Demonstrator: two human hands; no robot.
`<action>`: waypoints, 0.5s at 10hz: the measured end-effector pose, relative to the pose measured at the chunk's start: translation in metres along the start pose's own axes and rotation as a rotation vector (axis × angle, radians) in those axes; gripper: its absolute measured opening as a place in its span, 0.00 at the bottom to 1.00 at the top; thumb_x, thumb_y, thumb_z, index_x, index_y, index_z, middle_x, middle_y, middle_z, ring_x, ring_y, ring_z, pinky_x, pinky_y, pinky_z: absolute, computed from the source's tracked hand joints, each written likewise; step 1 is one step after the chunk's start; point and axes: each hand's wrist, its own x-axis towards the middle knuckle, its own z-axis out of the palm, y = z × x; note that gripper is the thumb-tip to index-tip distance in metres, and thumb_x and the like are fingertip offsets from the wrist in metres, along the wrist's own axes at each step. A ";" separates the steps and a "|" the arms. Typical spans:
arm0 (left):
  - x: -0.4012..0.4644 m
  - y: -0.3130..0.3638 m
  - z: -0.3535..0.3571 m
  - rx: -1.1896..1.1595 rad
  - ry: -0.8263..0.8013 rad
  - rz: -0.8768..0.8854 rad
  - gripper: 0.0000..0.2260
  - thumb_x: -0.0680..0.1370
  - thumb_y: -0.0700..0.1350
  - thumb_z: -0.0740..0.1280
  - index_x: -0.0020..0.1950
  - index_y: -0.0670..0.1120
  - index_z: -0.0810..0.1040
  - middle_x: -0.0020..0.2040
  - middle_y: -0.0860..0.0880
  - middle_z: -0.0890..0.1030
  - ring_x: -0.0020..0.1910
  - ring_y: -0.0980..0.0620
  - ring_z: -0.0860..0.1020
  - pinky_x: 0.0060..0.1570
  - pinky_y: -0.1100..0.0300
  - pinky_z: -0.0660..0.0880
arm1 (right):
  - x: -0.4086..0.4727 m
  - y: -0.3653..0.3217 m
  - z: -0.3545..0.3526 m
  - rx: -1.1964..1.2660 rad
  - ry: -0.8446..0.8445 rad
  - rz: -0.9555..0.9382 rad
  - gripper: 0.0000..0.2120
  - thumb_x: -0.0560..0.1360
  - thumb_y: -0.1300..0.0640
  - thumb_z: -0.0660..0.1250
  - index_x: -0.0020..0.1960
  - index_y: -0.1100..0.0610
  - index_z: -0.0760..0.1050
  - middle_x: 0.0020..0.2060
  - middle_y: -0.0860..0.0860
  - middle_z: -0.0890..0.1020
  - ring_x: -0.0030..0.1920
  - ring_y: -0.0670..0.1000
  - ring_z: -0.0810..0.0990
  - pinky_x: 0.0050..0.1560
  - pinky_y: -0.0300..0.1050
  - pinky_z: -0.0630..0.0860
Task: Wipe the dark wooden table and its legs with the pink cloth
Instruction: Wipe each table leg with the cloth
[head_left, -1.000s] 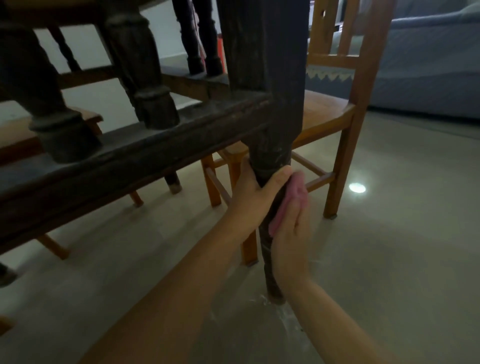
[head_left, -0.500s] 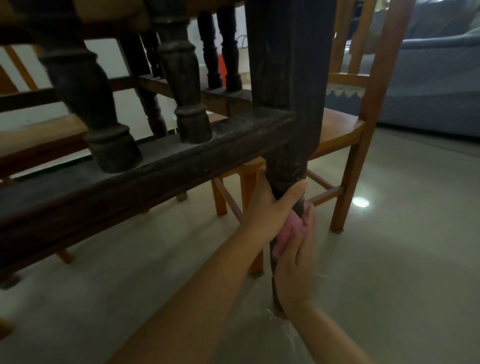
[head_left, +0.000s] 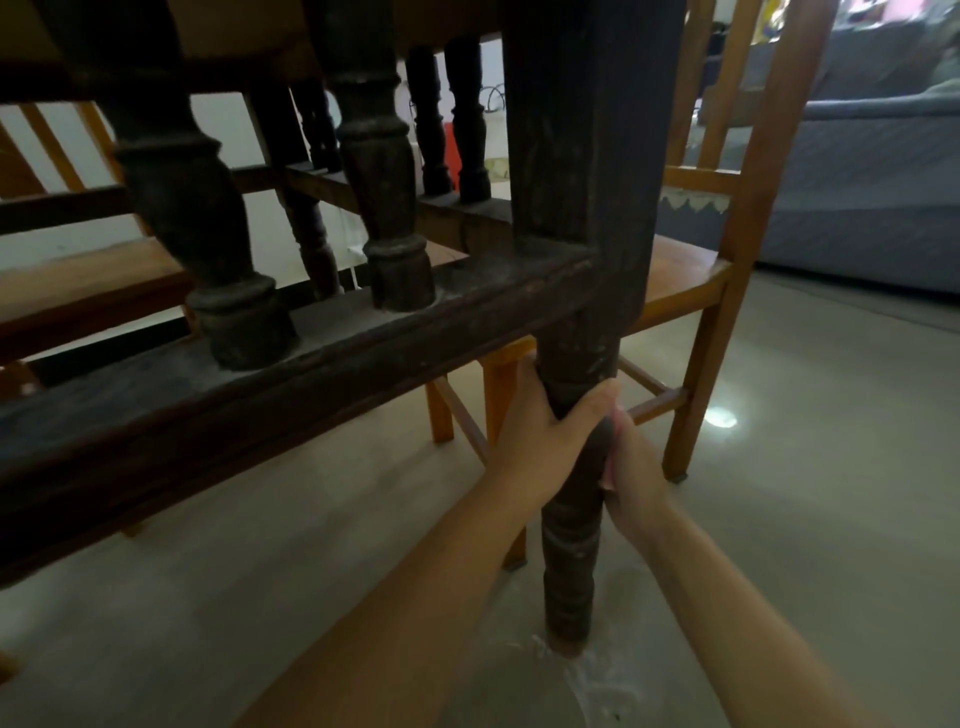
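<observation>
Room: pale polished floor (head_left: 805, 519) with a bright light spot, seen from low under furniture. Left hand (head_left: 540, 441): wrapped round the dark turned wooden table leg (head_left: 571, 545) just below the rail joint, thumb laid across the front. Right hand (head_left: 636, 467): set against the leg's right side, just beneath the left thumb; fingers hidden behind the leg. Pink cloth (head_left: 612, 457): only a thin edge is shown, pressed between the right hand and the leg. Dark dusty lower rail (head_left: 311, 374): joined to the leg, carrying dark turned spindles (head_left: 384, 208). Whitish dust is scattered on the floor round the leg's foot. Orange-brown wooden chair (head_left: 727, 270): just behind the leg. Grey-blue sofa (head_left: 872, 197): far right.
</observation>
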 end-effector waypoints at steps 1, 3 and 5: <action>0.002 0.005 0.002 0.037 -0.047 -0.067 0.25 0.76 0.52 0.63 0.71 0.51 0.58 0.55 0.58 0.62 0.42 0.66 0.59 0.53 0.66 0.56 | 0.013 0.039 -0.015 -0.027 -0.071 0.112 0.24 0.81 0.51 0.55 0.65 0.70 0.68 0.49 0.71 0.77 0.50 0.73 0.75 0.53 0.68 0.72; 0.004 -0.002 0.004 0.016 -0.003 -0.038 0.24 0.75 0.53 0.65 0.68 0.51 0.61 0.50 0.61 0.66 0.45 0.66 0.66 0.54 0.62 0.62 | -0.011 0.110 -0.029 0.003 0.122 0.274 0.16 0.83 0.58 0.53 0.60 0.67 0.72 0.46 0.64 0.79 0.32 0.47 0.73 0.26 0.29 0.72; -0.001 0.002 0.004 0.033 0.009 -0.052 0.18 0.77 0.46 0.63 0.64 0.53 0.61 0.43 0.63 0.62 0.39 0.76 0.71 0.42 0.81 0.62 | -0.041 0.129 -0.029 -0.063 0.147 0.296 0.19 0.82 0.51 0.52 0.64 0.60 0.73 0.40 0.48 0.77 0.40 0.45 0.76 0.40 0.39 0.73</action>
